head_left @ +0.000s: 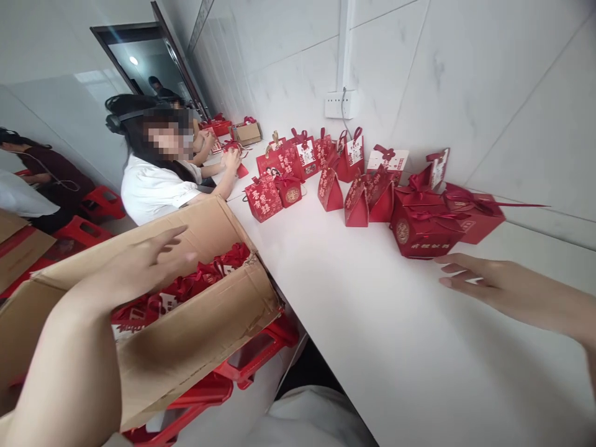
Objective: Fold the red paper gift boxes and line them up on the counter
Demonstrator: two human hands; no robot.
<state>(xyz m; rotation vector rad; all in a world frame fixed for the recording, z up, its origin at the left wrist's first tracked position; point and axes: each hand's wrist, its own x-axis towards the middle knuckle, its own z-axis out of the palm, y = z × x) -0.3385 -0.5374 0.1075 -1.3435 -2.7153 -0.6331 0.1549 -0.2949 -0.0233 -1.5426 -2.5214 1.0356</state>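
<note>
My left hand [149,261] hovers above an open cardboard box [200,347], its fingers stretched out and nothing in them. Inside that box lie several red gift boxes [205,278] with dark red ribbon bows and white tags. Over the white table, my right hand [484,279] has its fingers apart, just in front of a dark red gift box [426,233] with a ribbon bow and gold print; whether a fingertip touches it I cannot tell. Another red gift box [482,217] stands right behind, a long ribbon end sticking out to the right.
Several small red gift boxes [356,202] stand along the wall side of the white table [354,298]. A co-worker in a white top [153,192] sits beyond the cardboard box, handling a red item. Red stools [205,391] stand under the box. A wall socket [339,104] has a cable.
</note>
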